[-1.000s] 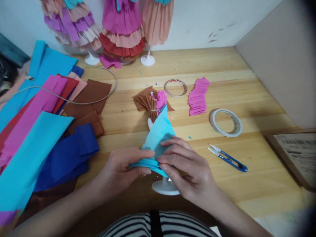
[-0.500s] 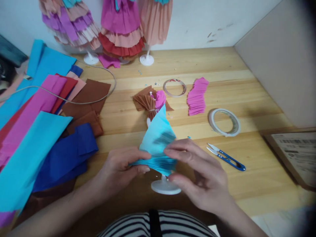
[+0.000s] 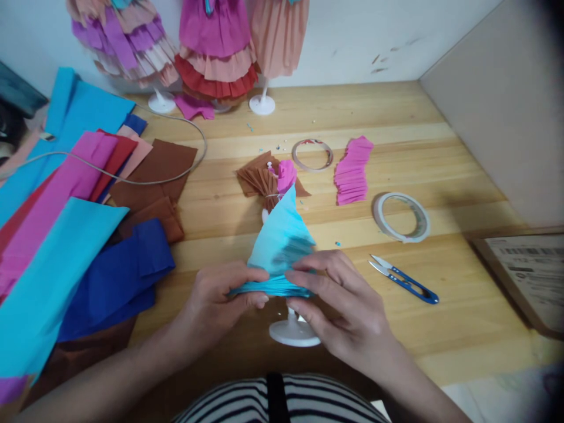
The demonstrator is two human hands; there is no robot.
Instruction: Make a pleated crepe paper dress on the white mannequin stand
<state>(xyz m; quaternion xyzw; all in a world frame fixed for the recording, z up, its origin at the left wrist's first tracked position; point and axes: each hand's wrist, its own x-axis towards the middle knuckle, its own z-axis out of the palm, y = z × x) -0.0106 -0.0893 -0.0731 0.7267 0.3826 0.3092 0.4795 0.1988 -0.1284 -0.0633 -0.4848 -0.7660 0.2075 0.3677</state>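
A light-blue crepe paper piece (image 3: 278,236) has its lower edge gathered in fine pleats. My left hand (image 3: 224,294) pinches the left end of the pleats between thumb and fingers. At the right end, my right hand (image 3: 339,299) closes thumb and fingertips on the folds. Behind the paper, a small figure with a brown pleated paper piece (image 3: 262,181) and a pink paper piece (image 3: 287,176) is partly hidden. Below the pleats stands a white round base (image 3: 293,333); its link to the figure is covered.
Coloured paper sheets (image 3: 97,235) and a cable (image 3: 205,144) lie left. Paper-dressed figures (image 3: 215,53) stand behind. Rightward are tape rolls (image 3: 402,217), a pink pleated strip (image 3: 353,170), blue snips (image 3: 409,285) and a cardboard box (image 3: 529,276).
My right hand has moved slightly left and closed on the pleats. The lower paper edge is now squeezed into a narrower, tighter band. My left hand has hardly moved.
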